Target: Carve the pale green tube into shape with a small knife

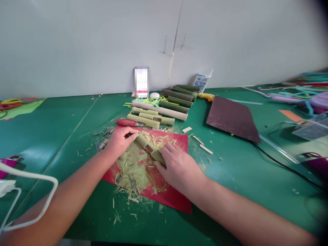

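Bamboo piece (150, 147), pale green with a notch cut into its upper face, lies on the red mat (174, 200) with a hand at each end. Its long axis runs on a slant, from the far left down toward the near right. The far end meets the left hand (120, 140), whose fingers curl down onto that tip. The near end sits under the right hand (179, 167), with fingers laid over the top and the thumb against the side, so both hands are closed on it. Neither hand is the nearer, as each has its own end. The notched middle shows bare between them.

A heap of shavings (132, 169) lies below the piece, in the gap between the two wrists, and spills off the mat's near edge onto the green table (230, 171). Just beyond the left hand's knuckles lies a red-handled knife (129, 123). Farther back is a row of bamboo lengths (153, 118), lying roughly crosswise. A dark sheet (232, 119) lies flat well off to the right of the right hand. A white cable (38, 177) loops near the left forearm.
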Tool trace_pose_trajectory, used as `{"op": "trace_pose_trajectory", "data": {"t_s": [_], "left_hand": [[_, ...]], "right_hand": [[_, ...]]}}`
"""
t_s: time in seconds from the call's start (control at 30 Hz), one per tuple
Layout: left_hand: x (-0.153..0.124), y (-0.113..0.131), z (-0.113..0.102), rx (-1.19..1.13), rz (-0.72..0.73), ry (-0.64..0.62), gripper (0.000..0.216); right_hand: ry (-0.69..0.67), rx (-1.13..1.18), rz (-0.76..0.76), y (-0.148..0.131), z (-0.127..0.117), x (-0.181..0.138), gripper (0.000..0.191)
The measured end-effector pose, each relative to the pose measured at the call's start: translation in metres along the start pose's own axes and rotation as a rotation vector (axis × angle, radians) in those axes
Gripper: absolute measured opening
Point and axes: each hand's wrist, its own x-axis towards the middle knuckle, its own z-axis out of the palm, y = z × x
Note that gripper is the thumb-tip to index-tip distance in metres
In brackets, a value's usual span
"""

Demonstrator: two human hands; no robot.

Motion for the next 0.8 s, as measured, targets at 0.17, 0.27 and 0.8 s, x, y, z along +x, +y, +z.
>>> {"op": "trace_pose_trajectory", "data": {"t_s": [0.17,0.27,0.8], "left_hand": [[-0.004,0.013,0.0,0.012,0.03,-0.089,0.012],[-0.007,0.017,0.001,-0.007,0.021,-0.089,0.012],[-0.008,0.024,0.002,-0.009,0.206,-0.099,0.014]], "right_hand": [[-0.002,0.002,-0.009,0.0,0.001,0.0,0.012],[0.002,0.002,-0.001,0.0,0.0,-0.001,0.012],[-0.014,0.018,0.005,-0.001,0.0,-0.001,0.011]]}}
